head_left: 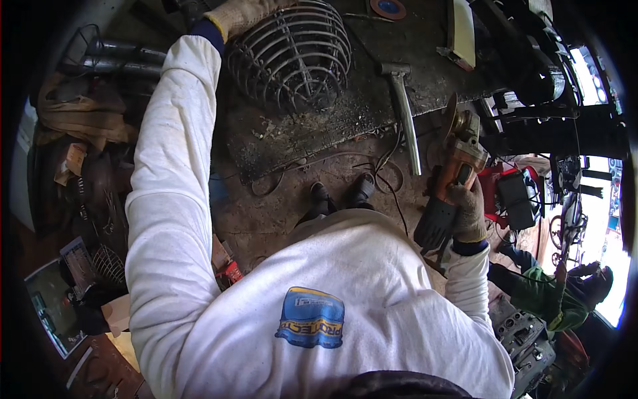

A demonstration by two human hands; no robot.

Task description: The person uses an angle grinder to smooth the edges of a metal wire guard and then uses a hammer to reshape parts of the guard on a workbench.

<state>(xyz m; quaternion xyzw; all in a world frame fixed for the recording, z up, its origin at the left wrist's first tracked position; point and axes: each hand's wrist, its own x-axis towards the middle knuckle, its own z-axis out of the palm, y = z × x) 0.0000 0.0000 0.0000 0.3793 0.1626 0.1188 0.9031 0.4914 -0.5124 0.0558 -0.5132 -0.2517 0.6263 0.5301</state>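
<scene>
In a knit work glove, my right hand (468, 211) is wrapped round the body of an orange and dark angle grinder (460, 163). Its thin disc (451, 114) stands edge-on beside the workbench. My left arm reaches far forward, and the gloved left hand (244, 16) lies against the upper left of a rounded cage of bent metal rods (292, 56). Its fingers run off the upper edge of the picture, so their grip is hidden. The cage rests on the dark, worn workbench (266, 147), with grit and flakes around it.
A hammer (403, 110) lies with its handle past the bench's front edge. Farther back are a round disc (388, 8) and a pale bar (462, 33). Cables (392, 179) loop across the floor near my feet. At right are a red-and-black machine (515, 193) and another person (555, 292).
</scene>
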